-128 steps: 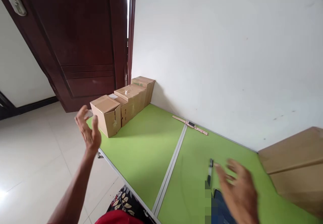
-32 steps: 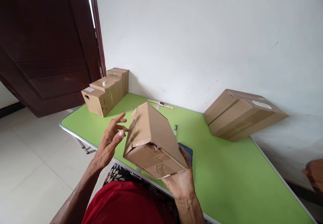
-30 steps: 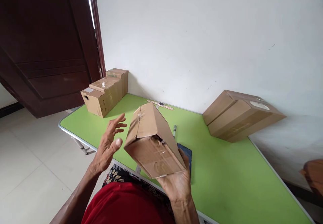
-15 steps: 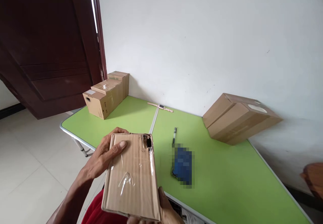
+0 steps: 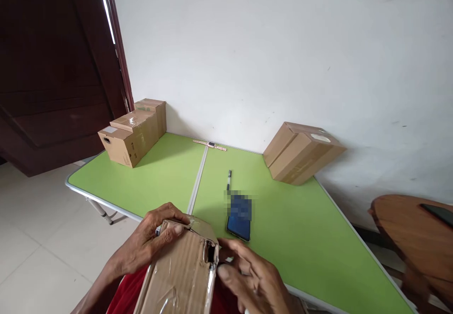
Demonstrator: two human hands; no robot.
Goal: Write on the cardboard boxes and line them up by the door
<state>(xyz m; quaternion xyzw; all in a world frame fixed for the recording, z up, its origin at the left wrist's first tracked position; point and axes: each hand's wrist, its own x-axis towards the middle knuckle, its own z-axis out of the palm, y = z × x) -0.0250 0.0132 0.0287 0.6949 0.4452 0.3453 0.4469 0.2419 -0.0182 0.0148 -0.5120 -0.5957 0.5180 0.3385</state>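
Note:
A taped cardboard box is held near my lap, tilted, with its lower part cut off by the bottom of the view. My left hand grips its upper left edge, thumb on the near face and fingers over the top. A torn dark hole shows at the upper right corner. My right hand is at that corner, index finger and thumb against its edge and the other fingers curled. A small pale bit shows between those fingers, too small to name.
On the green table lie a phone, partly pixelated, a slim pen-like item and a pink-strapped watch. Several cardboard boxes stand at the left; another large box leans by the wall. A wooden stool is at right.
My right hand has gone from the box's lower right edge up to the torn corner. The box has tipped and come lower, showing its top side. The view has turned rightward.

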